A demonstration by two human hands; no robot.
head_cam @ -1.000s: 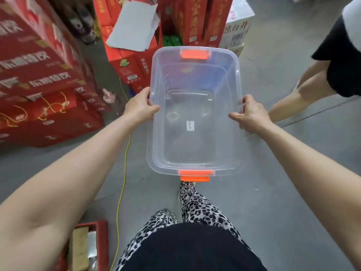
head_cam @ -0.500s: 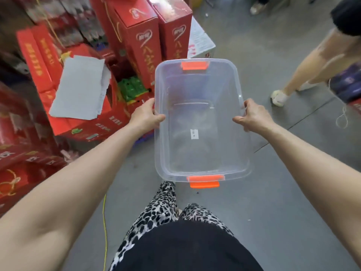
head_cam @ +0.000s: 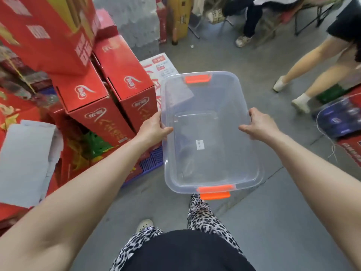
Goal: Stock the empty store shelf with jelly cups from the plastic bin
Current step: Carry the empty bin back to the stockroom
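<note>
Squarely between both hands [head_cam: 154, 130] [head_cam: 260, 127]: plastic bin [head_cam: 207, 102]

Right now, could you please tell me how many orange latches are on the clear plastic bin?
2. The far latch sits on the plastic bin's short end away from the person; the near latch on the end closest to them. None appears hidden.

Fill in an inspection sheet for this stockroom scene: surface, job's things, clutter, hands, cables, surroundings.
Surface: grey concrete floor; no shelf in view.
Job's things: clear plastic bin, no jelly cups inside, only a small label.
Clutter: red cartons stacked at left; grey sheet beside them.
Hands: left hand and right hand each grip a long side of the bin.
Cables: thin pale string at right.
Surroundings: standing person at right; seated person beyond.
</note>
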